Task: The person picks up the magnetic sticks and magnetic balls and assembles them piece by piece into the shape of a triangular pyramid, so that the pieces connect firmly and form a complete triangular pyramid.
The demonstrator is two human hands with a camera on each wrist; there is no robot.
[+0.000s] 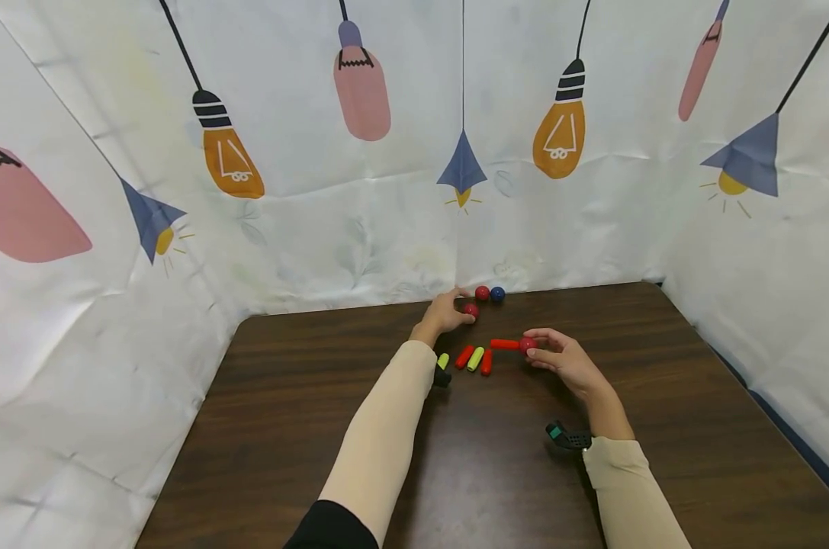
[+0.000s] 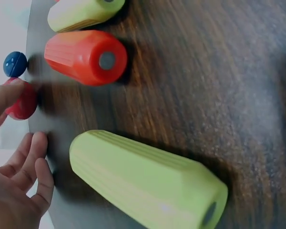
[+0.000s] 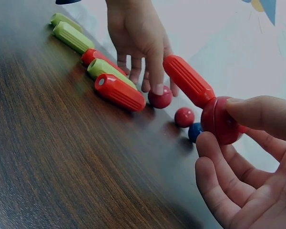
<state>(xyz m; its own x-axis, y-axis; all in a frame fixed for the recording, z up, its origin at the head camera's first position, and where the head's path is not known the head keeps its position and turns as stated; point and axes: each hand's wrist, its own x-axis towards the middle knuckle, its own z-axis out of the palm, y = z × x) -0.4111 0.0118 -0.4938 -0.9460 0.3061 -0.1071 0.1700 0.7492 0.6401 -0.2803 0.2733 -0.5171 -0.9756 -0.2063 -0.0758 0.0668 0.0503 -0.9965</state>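
Note:
My right hand [image 1: 567, 363] pinches a red ball [image 3: 221, 121] between thumb and fingers. A ribbed red rod [image 3: 188, 82] is joined to that ball and sticks out from it toward the left. At the back of the table, my left hand [image 1: 443, 313] has thumb and index finger around a second red ball [image 3: 160, 98], its other fingers spread loosely behind. Beyond it, a third red ball [image 1: 482, 293] sits beside a blue ball [image 1: 497, 294]. Near the left wrist lie a yellow-green rod [image 2: 145, 179] and a red rod [image 2: 88, 58] with a grey disc in its end.
More rods lie in a loose row on the dark wooden table [image 1: 304, 412], among them another yellow-green rod [image 1: 476, 358] and a red rod [image 1: 486, 362]. A white curtain [image 1: 359, 229] with printed lamps hangs along the table's back edge and sides.

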